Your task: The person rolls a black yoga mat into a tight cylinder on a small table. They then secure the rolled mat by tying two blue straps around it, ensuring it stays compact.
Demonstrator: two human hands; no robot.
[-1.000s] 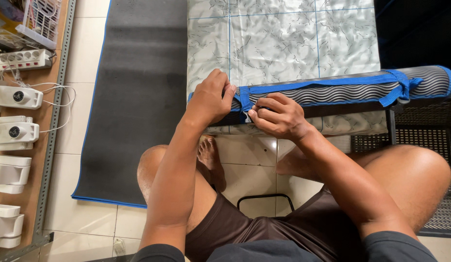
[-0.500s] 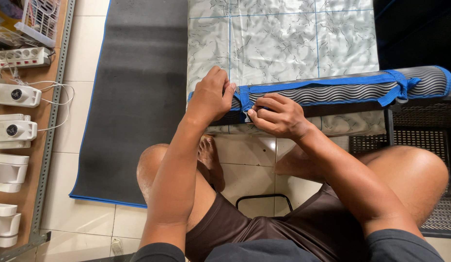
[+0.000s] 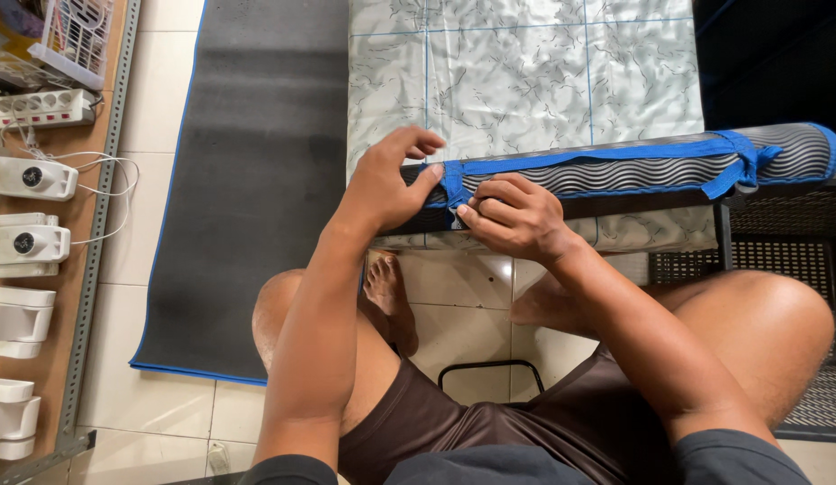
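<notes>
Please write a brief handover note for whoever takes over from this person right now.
Left hand: rests on the near end of the rolled mat, fingers partly spread.
Right hand: pinches the blue strap at that end.
The mat lies across the patterned table; a second blue strap is tied at the far end.
Done: mat rolled, far strap tied. Left: near strap looks unfinished.

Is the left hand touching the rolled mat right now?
Touching. The head view shows the left hand pressed on the end of the rolled grey mat, its thumb lying across the blue strap.
</notes>
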